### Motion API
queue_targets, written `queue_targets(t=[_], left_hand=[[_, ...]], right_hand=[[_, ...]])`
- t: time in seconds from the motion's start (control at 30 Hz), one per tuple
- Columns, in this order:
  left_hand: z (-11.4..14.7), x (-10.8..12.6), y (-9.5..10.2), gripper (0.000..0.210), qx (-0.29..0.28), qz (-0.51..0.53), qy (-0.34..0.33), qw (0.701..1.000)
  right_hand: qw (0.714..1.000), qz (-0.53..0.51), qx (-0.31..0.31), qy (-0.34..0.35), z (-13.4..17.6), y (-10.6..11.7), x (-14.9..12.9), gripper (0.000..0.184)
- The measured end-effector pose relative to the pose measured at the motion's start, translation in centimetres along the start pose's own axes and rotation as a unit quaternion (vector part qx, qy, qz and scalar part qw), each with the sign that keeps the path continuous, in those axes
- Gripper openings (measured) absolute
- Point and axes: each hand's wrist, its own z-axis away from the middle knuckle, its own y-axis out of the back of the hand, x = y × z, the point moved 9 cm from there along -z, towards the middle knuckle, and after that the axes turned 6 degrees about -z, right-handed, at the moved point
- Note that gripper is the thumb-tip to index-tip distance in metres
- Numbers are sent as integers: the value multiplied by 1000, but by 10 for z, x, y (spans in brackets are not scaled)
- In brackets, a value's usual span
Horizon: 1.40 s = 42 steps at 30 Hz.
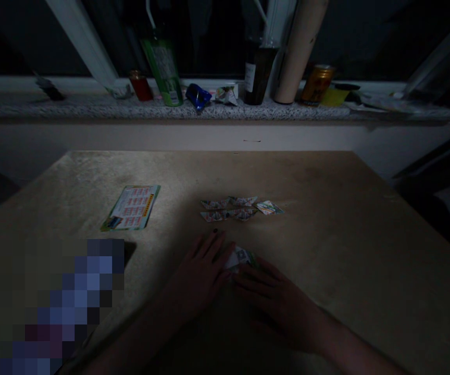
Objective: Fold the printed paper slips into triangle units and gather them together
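Note:
A small folded piece of printed paper point(241, 255) lies on the table between my two hands. It shows a white face with a dark square code and some green at its right edge. My left hand point(205, 268) lies over its left side, fingers stretched out and spread on the table. From the right, the outstretched fingers of my right hand point(274, 289) rest on its lower part; that thumb is hidden. Just beyond, folded paper boats point(214, 216) sit in two short rows, with a flatter folded paper diamond point(270, 208) at their right end.
To the left lies a printed calendar card point(131, 208) on the wooden table point(319, 182). A pixelated object point(80, 297) covers the lower left. Along the granite sill point(217, 110) stand a green bottle point(164, 70), a dark cup point(258, 73), a cardboard tube point(297, 57) and a gold can point(317, 84).

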Motion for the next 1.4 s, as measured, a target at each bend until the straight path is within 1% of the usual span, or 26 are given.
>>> queue_targets(t=[0.07, 0.13, 0.2, 0.27, 0.37, 0.47, 0.57, 0.8, 0.97, 1.07, 1.17, 1.3, 1.4], left_hand=[[-3, 1, 0, 47, -9, -5, -12, 1000], [-5, 4, 0, 49, -17, -10, -30, 999], [-7, 7, 1, 51, -23, -13, -51, 998], [-9, 10, 1, 54, -27, -12, -75, 997], [-9, 16, -3, 53, -36, -1, -112, 993], [-8, 18, -4, 46, -35, 22, -128, 991], [-7, 16, 1, 42, -21, 47, -127, 991], [-6, 14, 8, 49, 3, 92, -130, 987], [-8, 13, 7, 39, 9, 85, -127, 988], [-7, 13, 6, 41, 5, 82, -136, 987], [-7, 13, 5, 47, 8, 81, -139, 987], [-6, 13, 8, 39, 31, 76, -133, 988], [-6, 14, 9, 43, 30, 78, -136, 987]], right_hand=[[999, 17, 30, 0, 0, 3, 2, 43], [996, 37, 78, -15, 1, 9, 9, 36], [991, 50, 120, -39, 2, 16, 19, 34], [988, 51, 132, -64, 3, 20, 29, 36], [985, 36, 133, -102, 5, 24, 42, 37], [984, 27, 138, -113, 5, 27, 44, 36], [983, 27, 141, -117, 6, 26, 45, 36], [980, 32, 157, -115, 7, 25, 49, 32], [982, 26, 140, -120, 6, 26, 48, 35], [985, 27, 131, -113, 5, 26, 47, 41], [984, 40, 138, -102, 6, 27, 47, 38], [985, 45, 137, -99, 6, 26, 47, 34], [985, 39, 131, -103, 6, 25, 48, 34]])
